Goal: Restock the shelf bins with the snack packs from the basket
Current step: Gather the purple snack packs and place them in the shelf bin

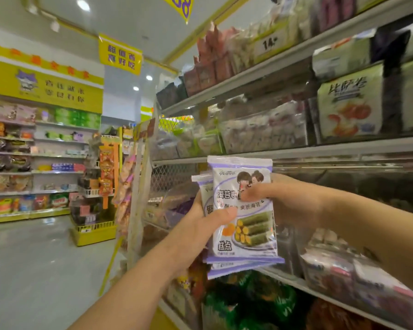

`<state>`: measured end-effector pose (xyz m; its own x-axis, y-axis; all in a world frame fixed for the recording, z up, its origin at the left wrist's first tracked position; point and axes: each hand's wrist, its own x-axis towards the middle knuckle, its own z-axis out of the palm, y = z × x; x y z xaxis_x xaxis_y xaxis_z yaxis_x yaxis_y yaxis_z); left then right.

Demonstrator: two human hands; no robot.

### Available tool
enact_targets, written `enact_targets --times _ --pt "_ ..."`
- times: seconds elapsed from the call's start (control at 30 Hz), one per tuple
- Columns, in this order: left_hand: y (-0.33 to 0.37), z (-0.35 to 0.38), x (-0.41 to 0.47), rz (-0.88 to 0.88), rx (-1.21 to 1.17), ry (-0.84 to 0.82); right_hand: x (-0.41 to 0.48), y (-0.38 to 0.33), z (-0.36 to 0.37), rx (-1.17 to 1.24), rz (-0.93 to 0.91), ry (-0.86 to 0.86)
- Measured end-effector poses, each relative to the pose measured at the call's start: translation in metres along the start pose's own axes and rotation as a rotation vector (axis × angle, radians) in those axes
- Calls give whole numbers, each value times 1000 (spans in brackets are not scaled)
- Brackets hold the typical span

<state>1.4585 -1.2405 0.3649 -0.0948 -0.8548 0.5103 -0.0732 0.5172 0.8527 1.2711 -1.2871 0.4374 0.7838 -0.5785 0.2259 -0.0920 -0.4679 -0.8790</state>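
Note:
A small stack of white-and-purple snack packs [244, 217], printed with green seaweed rolls, is held upright in front of the shelf. My left hand [202, 225] grips the stack from the left, thumb across the front pack. My right hand [284, 198] pinches the front pack from the right near its middle. Behind the packs runs a row of clear shelf bins [332, 179] under a grey shelf edge. The basket is out of view.
Shelves on the right hold several bagged snacks, with clear bins [260, 129] above and packed bins [343, 272] below. A yellow display stand [93, 232] sits in the aisle at left. Green bags [248, 303] lie low in front.

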Motion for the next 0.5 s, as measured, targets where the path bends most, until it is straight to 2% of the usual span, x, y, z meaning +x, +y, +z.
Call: enact_targets --times 0.13,0.2,0.27,0.4,0.5 --pt "6 3 48 82 224 -48 6 -13 -34 -216 -189 90" --pt "2 5 70 94 338 29 11 -13 -45 -364 -285 173" --pt "-8 8 89 79 412 120 17 -7 -56 -520 -300 287" --pt "-31 20 112 54 401 140 28 18 -79 -681 -253 362" --pt "-45 34 126 -43 257 91 32 35 -95 -733 -193 388"
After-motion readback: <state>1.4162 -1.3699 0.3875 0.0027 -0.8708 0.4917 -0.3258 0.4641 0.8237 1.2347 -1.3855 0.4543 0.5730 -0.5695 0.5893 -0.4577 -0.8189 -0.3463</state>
